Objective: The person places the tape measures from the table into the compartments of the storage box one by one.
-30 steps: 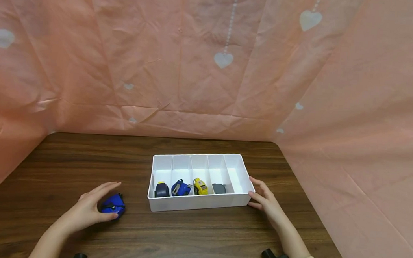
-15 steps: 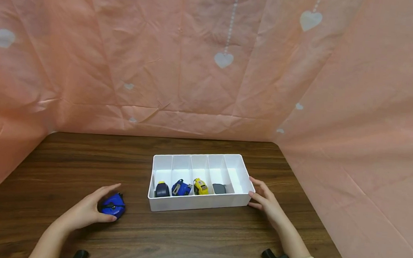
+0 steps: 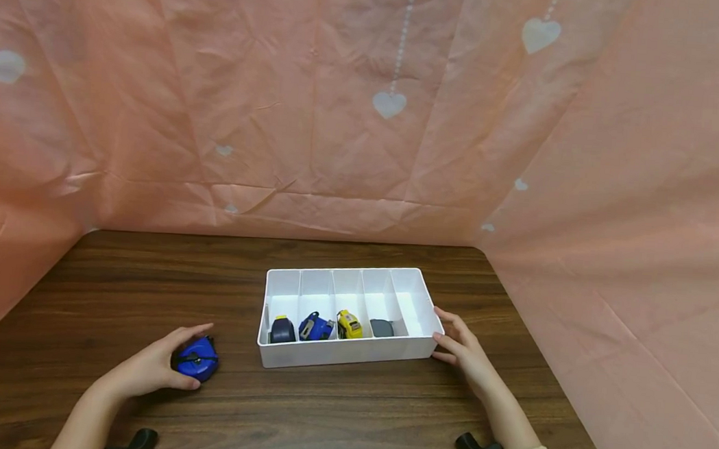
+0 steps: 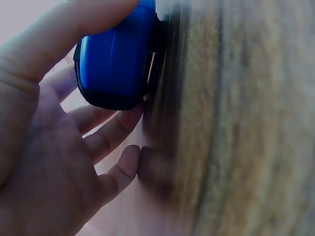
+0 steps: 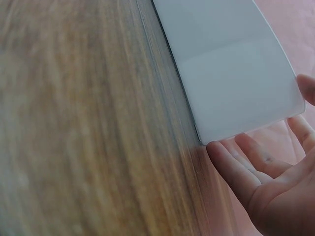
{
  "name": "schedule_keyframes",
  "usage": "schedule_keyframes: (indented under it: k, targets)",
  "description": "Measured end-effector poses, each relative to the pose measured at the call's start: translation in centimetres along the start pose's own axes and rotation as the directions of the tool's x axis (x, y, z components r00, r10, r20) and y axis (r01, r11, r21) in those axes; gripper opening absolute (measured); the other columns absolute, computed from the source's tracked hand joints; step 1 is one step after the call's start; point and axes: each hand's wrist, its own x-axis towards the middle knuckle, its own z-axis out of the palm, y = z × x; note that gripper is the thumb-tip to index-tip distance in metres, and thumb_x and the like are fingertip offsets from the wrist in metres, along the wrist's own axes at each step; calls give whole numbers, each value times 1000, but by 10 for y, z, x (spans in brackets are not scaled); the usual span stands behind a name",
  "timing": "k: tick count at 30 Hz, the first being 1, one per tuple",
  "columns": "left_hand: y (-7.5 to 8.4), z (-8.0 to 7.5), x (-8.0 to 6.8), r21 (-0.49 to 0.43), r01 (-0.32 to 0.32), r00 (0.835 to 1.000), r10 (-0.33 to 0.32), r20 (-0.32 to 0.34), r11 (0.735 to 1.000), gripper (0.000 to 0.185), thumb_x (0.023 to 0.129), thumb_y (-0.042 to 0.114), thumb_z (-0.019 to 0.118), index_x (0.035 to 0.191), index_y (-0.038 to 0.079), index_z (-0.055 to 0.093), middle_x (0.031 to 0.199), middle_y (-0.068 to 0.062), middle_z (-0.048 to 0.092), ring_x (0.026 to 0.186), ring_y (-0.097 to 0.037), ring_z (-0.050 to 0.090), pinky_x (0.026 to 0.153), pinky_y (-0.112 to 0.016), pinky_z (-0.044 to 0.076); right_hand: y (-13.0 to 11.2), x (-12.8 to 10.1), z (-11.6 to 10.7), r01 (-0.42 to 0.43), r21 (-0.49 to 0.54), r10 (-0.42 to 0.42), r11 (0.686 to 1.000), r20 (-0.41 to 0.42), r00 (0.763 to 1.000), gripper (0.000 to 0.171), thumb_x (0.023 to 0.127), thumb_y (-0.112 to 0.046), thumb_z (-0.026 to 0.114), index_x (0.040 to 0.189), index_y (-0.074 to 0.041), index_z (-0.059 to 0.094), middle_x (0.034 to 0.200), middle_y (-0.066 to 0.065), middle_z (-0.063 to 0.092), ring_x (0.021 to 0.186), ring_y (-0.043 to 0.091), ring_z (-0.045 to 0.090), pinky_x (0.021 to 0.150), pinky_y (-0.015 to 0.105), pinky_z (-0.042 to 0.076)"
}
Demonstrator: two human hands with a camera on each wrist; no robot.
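My left hand (image 3: 149,366) curves round a blue tape measure (image 3: 198,359) on the table, left of a white divided box. Its thumb lies on the near side and its fingers on the far side. In the left wrist view the thumb overlaps the blue case (image 4: 113,59), with fingers partly hidden behind it. My right hand (image 3: 466,351) rests its fingertips against the right end of the white box (image 3: 352,350). The right wrist view shows relaxed fingers (image 5: 231,169) along the edge of the box's end wall.
Inside the box, separate compartments hold a dark tape measure with yellow (image 3: 281,329), a blue one (image 3: 316,327), a yellow one (image 3: 349,325) and a grey one (image 3: 381,328). Pink curtains (image 3: 364,149) with white hearts surround the wooden table (image 3: 323,414).
My left thumb slides slightly toward me and left along the blue tape measure, and the fingertips shift slightly closer. The right hand and the box stay put.
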Motion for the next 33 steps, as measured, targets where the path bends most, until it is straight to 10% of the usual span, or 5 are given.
schedule_keyframes:
  k: [33]
  targets:
    - [-4,-1,-2,8,-8,998,9,-59,1000,75,67,29,87,131,9,54,125,-13,57,109,-30,54,82,-34,46,0,0,0,-7,10,7,1000,-2,1000,55,97,-14,55,146,-3,33,138,29,38,112,26,52,86,47,49]
